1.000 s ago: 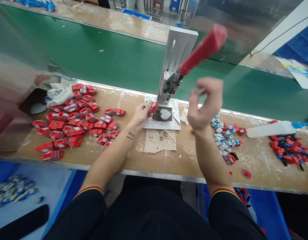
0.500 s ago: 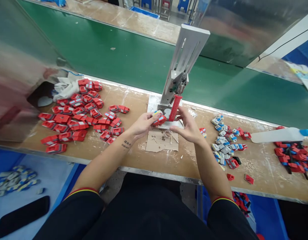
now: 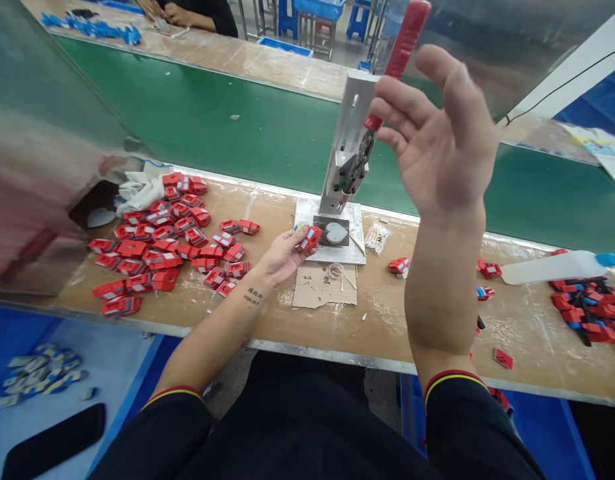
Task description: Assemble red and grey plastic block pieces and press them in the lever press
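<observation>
My left hand (image 3: 278,259) grips a small red plastic toy part (image 3: 310,238) with some blue and yellow on it, just left of the dark fixture block (image 3: 327,233). A pale heart-shaped piece (image 3: 336,233) sits on that block. Above it stands a metal hand press (image 3: 354,113), its red lever handle (image 3: 398,60) pointing up. My right hand (image 3: 444,150) is raised beside the handle with fingers apart and palm visible. Its fingertips overlap the handle's lower end; whether they touch it I cannot tell. A cardboard piece (image 3: 312,290) with cotton swabs (image 3: 343,275) lies in front of the press.
Red toy parts (image 3: 152,253) are heaped on the left of the bench. A bag of swabs (image 3: 377,237), a red part (image 3: 400,267), a white bottle (image 3: 547,268) and red-and-black parts (image 3: 590,307) lie rightward. Behind runs a green belt (image 3: 237,127); a co-worker's hands (image 3: 174,13) show beyond.
The red lever has swung from hanging down to pointing up, and my right hand has risen with it. My left hand has shifted slightly left, still holding the toy part.
</observation>
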A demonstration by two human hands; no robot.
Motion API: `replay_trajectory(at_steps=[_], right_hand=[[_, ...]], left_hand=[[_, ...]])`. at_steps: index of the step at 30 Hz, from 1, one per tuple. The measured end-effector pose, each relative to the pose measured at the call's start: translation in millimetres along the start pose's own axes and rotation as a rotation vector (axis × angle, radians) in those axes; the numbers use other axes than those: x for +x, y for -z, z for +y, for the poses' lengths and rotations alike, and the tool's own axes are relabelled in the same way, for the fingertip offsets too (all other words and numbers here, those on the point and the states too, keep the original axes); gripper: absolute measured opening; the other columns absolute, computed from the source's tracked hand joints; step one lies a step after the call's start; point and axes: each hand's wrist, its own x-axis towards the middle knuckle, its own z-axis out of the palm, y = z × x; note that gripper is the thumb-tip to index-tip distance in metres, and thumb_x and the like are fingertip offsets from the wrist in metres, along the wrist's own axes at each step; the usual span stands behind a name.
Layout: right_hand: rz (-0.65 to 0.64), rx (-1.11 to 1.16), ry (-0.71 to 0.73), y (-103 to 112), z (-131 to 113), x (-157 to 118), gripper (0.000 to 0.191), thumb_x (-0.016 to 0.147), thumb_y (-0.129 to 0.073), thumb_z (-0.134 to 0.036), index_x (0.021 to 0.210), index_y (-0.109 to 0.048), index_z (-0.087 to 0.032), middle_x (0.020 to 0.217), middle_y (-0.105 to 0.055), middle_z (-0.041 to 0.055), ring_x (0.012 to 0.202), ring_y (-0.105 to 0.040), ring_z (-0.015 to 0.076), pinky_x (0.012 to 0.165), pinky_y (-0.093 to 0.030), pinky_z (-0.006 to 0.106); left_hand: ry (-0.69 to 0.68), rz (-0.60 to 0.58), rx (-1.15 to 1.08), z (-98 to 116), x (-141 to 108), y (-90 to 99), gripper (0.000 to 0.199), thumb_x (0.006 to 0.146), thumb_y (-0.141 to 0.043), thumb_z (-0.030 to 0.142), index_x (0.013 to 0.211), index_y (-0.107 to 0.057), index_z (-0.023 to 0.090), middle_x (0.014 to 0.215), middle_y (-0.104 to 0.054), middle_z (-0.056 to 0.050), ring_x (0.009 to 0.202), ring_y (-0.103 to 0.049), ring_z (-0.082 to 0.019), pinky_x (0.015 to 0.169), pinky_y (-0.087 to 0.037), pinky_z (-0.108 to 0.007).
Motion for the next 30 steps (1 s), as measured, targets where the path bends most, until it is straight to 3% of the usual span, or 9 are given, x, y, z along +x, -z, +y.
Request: replay_trajectory(at_steps=[3, 5, 8, 10, 14, 17, 21, 26, 30], right_hand=[[0.225, -0.126, 0.140, -9.1, 27.3, -52.3, 0.038, 0.083, -0.080, -0.048, 0.115, -0.065, -0.035, 0.123, -0.076, 0.0008, 0.116, -0.071, 0.0236, 0.094, -0.059, 0.040], [0.336, -0.319, 0.039, -20.6, 52.4, -91.9, 0.025, 0.085, -0.077, -0.046, 0.103, -0.066, -0.032, 0.110, -0.073, 0.0036, 0.106, -0.069, 0.0246, 0.090, -0.058, 0.043], [0.206, -0.404, -0.275, -43.0, 88.0, -132.4, 0.037, 0.079, -0.079, -0.050, 0.105, -0.064, -0.029, 0.110, -0.072, 0.0060, 0.103, -0.069, 0.0261, 0.087, -0.056, 0.045], [0.164, -0.371, -0.369, -58.1, 103.7, -143.0, 0.046, 0.076, -0.082, -0.052, 0.109, -0.061, -0.029, 0.115, -0.072, 0.0069, 0.102, -0.069, 0.0259, 0.086, -0.057, 0.045], [0.263, -0.259, -0.381, -75.0, 113.8, -144.3, 0.045, 0.079, -0.081, -0.052, 0.110, -0.058, -0.029, 0.111, -0.073, 0.0054, 0.101, -0.070, 0.0239, 0.087, -0.059, 0.043], [0.271, -0.152, -0.376, -68.9, 113.6, -142.5, 0.042, 0.082, -0.081, -0.048, 0.111, -0.058, -0.029, 0.113, -0.074, 0.0054, 0.101, -0.073, 0.0226, 0.087, -0.062, 0.041], [0.115, -0.209, -0.327, -41.4, 117.0, -133.8, 0.037, 0.083, -0.080, -0.040, 0.115, -0.065, -0.028, 0.116, -0.076, 0.0061, 0.100, -0.075, 0.0220, 0.088, -0.063, 0.041], [-0.080, -0.532, -0.129, -17.0, 131.2, -112.5, 0.030, 0.085, -0.071, -0.022, 0.114, -0.074, -0.027, 0.116, -0.079, 0.0069, 0.102, -0.075, 0.0237, 0.088, -0.066, 0.044], [-0.067, -0.602, -0.051, -14.2, 141.2, -107.5, 0.030, 0.087, -0.064, -0.019, 0.114, -0.073, -0.027, 0.125, -0.075, 0.0090, 0.108, -0.075, 0.0244, 0.088, -0.067, 0.043]], left_hand=[[0.011, 0.010, -0.048, -2.4, -0.2, -2.8, 0.024, 0.081, -0.091, 0.031, 0.082, -0.073, 0.014, 0.079, -0.073, -0.002, 0.072, -0.065, -0.011, 0.074, -0.057, -0.026], [0.011, 0.014, -0.093, -4.6, -0.4, -8.3, 0.024, 0.081, -0.091, 0.029, 0.082, -0.073, 0.014, 0.081, -0.074, -0.002, 0.073, -0.066, -0.011, 0.077, -0.057, -0.027], [-0.013, 0.024, -0.151, -12.4, -1.1, -23.3, 0.024, 0.081, -0.092, 0.029, 0.084, -0.072, 0.015, 0.083, -0.074, -0.001, 0.074, -0.066, -0.011, 0.081, -0.057, -0.028], [-0.041, 0.048, -0.183, -21.9, -1.6, -35.2, 0.024, 0.081, -0.091, 0.028, 0.085, -0.071, 0.016, 0.082, -0.073, 0.000, 0.074, -0.066, -0.011, 0.081, -0.056, -0.028], [-0.139, 0.125, -0.224, -43.4, -3.5, -47.7, 0.017, 0.083, -0.085, 0.025, 0.083, -0.069, 0.020, 0.086, -0.074, 0.001, 0.081, -0.065, -0.013, 0.083, -0.052, -0.028], [-0.164, 0.125, -0.115, -48.8, -3.2, -38.8, 0.011, 0.084, -0.080, 0.028, 0.084, -0.071, 0.021, 0.092, -0.075, 0.000, 0.086, -0.064, -0.015, 0.076, -0.048, -0.027], [-0.230, -0.037, 0.217, -34.1, 8.5, -12.6, 0.023, 0.077, -0.085, 0.032, 0.094, -0.077, 0.019, 0.099, -0.076, -0.005, 0.094, -0.067, -0.019, 0.083, -0.051, -0.031], [-0.379, -0.311, 0.716, -5.8, 42.2, 8.2, 0.062, 0.074, -0.085, 0.017, 0.134, -0.066, 0.021, 0.110, -0.076, -0.007, 0.092, -0.070, -0.019, 0.090, -0.057, -0.037], [-0.602, -0.245, 1.047, 3.1, 65.5, 6.8, 0.038, 0.080, -0.078, 0.014, 0.117, -0.071, 0.020, 0.114, -0.078, -0.006, 0.107, -0.071, -0.022, 0.104, -0.055, -0.041]])
